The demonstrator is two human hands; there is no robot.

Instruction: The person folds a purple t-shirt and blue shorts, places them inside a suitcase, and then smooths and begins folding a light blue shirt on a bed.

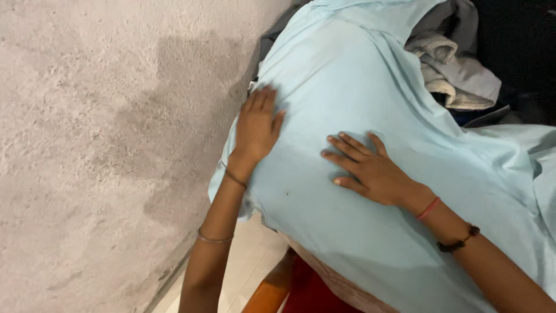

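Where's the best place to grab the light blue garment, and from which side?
Probably the near left edge of the light blue garment, below the left hand: there the cloth overhangs its support and hangs free, so fingers can pinch it from the wall side. Under the right hand it lies flat and taut, offering little to pinch.

A single head-worn camera looks steeply down from close range, tilted so the grey wall (pixel 98 145) fills the left half; the light blue cloth (pixel 370 104) fills the right, with floor tiles (pixel 249 272) showing at the bottom edge.
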